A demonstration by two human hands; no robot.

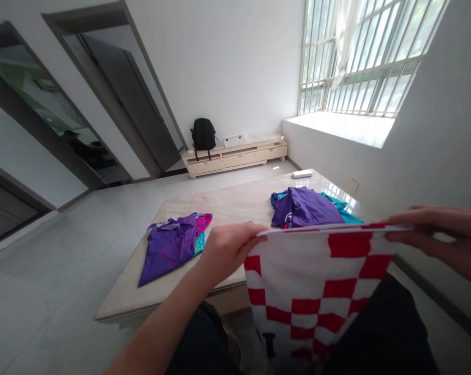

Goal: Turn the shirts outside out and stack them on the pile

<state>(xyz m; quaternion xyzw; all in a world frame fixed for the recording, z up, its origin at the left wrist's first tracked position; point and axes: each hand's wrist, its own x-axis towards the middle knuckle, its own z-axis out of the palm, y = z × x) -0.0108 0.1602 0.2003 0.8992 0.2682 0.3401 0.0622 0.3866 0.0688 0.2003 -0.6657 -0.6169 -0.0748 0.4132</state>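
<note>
Your left hand (229,247) pinches left top corner of red-white checked shirt (317,291); right hand (442,239) grips right corner. Shirt hangs taut before you, near edge of worktop (227,205). Risk: uneven tension or loosened pinch, so corner slips and cloth drops to floor.

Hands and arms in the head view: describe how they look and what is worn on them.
Both are bare: the left hand and its forearm show no sleeve, glove, watch or ring. The right hand shows only fingers and part of the palm, also uncovered.
</note>
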